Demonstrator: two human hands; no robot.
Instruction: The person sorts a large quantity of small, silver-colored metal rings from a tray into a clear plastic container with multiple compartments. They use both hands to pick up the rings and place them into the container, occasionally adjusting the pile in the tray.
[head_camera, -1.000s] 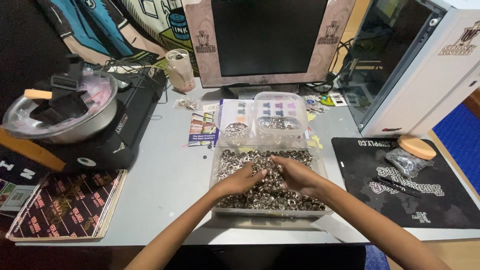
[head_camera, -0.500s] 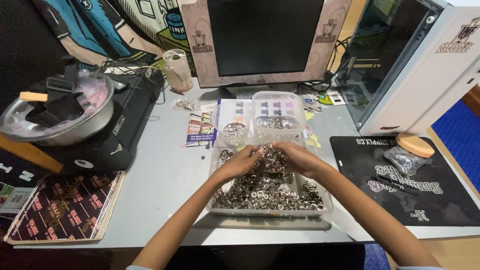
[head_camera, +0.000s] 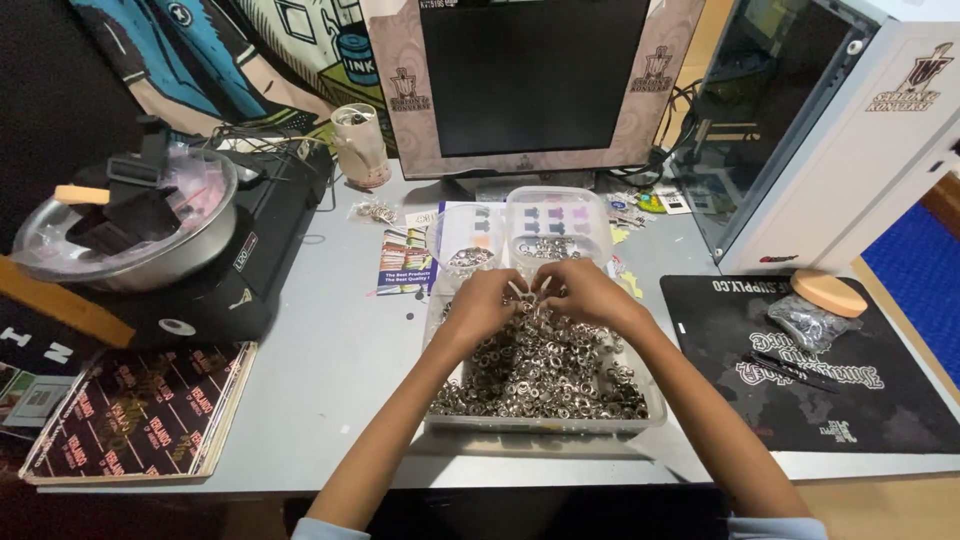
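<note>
Our left hand (head_camera: 482, 303) and right hand (head_camera: 580, 290) pinched metal rings (head_camera: 540, 365) together; the tray (head_camera: 545, 424) remained nearly full.

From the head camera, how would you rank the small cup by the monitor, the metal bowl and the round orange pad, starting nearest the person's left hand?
Measured from the left hand, over the tray of metal rings:
1. Small cup, up and to the left, beside the monitor.
2. Round orange pad, far right, on the black mat.
3. Metal bowl, far left, on the black machine.
</note>
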